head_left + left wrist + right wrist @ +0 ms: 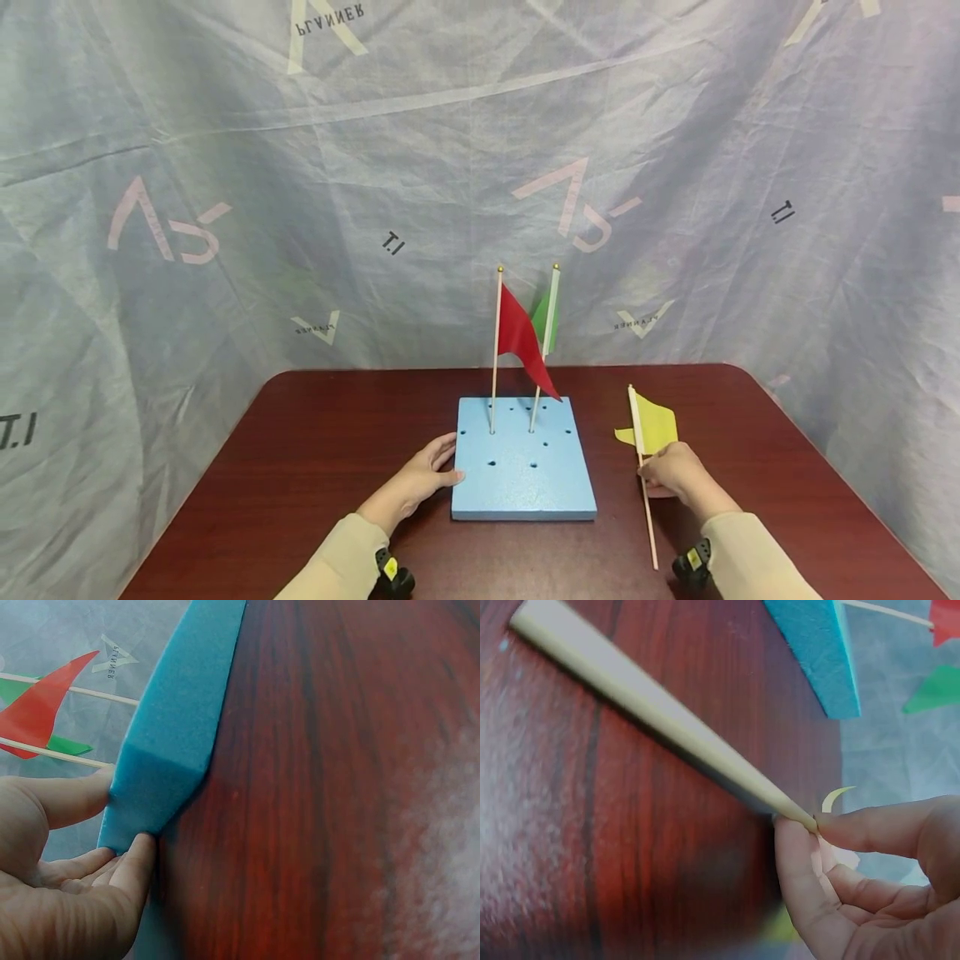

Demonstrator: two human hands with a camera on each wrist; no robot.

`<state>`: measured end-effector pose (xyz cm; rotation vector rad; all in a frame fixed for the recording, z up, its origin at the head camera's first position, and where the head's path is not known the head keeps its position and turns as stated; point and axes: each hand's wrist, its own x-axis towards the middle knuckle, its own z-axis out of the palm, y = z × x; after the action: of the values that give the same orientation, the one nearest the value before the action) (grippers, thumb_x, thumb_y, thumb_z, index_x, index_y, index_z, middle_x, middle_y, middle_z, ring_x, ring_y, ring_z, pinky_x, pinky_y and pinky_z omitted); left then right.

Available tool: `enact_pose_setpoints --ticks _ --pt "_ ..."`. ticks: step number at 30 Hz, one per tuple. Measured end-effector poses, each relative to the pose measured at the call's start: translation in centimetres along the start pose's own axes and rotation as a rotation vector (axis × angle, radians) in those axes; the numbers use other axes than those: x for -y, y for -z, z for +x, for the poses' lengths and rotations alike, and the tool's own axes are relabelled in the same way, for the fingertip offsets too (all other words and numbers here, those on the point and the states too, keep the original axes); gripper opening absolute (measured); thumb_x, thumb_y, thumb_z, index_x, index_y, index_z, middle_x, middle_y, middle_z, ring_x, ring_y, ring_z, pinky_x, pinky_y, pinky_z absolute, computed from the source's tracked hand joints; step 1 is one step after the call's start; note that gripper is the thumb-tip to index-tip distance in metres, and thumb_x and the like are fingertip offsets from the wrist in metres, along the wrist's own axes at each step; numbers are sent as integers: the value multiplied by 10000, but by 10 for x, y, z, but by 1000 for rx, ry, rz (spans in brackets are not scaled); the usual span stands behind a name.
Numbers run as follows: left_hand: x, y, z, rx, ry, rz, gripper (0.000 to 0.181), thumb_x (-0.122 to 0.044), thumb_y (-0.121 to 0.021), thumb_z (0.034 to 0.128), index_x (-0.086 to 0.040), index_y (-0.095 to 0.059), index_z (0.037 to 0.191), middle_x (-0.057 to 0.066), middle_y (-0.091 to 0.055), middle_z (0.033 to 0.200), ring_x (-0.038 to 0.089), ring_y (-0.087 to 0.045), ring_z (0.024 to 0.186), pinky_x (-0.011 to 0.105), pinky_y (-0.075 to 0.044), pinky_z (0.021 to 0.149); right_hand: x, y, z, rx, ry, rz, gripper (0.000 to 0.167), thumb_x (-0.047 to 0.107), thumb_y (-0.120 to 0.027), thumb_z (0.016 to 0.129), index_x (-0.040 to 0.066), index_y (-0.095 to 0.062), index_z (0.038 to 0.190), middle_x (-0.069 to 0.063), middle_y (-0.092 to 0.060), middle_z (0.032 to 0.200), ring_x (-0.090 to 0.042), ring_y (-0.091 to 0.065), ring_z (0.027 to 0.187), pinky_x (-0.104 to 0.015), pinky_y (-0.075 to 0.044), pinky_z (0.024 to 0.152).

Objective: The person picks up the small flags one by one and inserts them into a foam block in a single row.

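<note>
A light blue board [517, 487] with several holes lies on the table. My left hand [423, 477] touches its left edge, thumb at the upper rim and other fingers against the side. A red flag [517, 325] and a green flag [552, 312] stand in two of the holes on thin wooden sticks, the green one's stick tilted. To the right of the board, my right hand [675, 469] pinches the stick of a yellow flag [660, 421] between thumb and index finger. In the right wrist view, the stick's bare end [615, 671] points away from the fingers, close above the table.
The table [337, 433] is dark reddish wood with rounded back corners. A grey printed cloth [450, 183] hangs behind it and along both sides. Black devices [393, 575] are worn at both wrists.
</note>
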<state>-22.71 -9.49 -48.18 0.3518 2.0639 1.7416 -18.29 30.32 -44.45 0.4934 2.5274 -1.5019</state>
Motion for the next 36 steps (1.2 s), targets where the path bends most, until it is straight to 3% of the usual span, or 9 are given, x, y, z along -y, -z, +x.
enact_pose_setpoints --ticks 8,21,36 --pt "-2 0 0 3 1 10 778 -92 -684 901 -31 -225 1526 237 -236 1573 400 -204 1461 574 -284 1119 6 1 -1 28 -5 83 175 -110 -520 863 -226 -556 990 -137 -588 748 -168 -611 632 -379 -595 660" --pt "0 1 0 -1 17 13 788 -107 -692 898 -41 -224 1529 229 -234 1576 397 -206 1461 578 -281 1119 16 0 0 43 39 102 220 -100 -474 913 -232 -534 1080 -200 -638 871 -177 -644 722 -381 -594 694" --pt "0 0 0 -8 25 8 770 -93 -687 899 -49 -240 1526 228 -257 1568 390 -219 1459 572 -295 1114 44 -6 -5 -84 153 59 245 -75 -504 916 -218 -542 1112 -294 -643 947 -165 -651 704 -372 -593 684"
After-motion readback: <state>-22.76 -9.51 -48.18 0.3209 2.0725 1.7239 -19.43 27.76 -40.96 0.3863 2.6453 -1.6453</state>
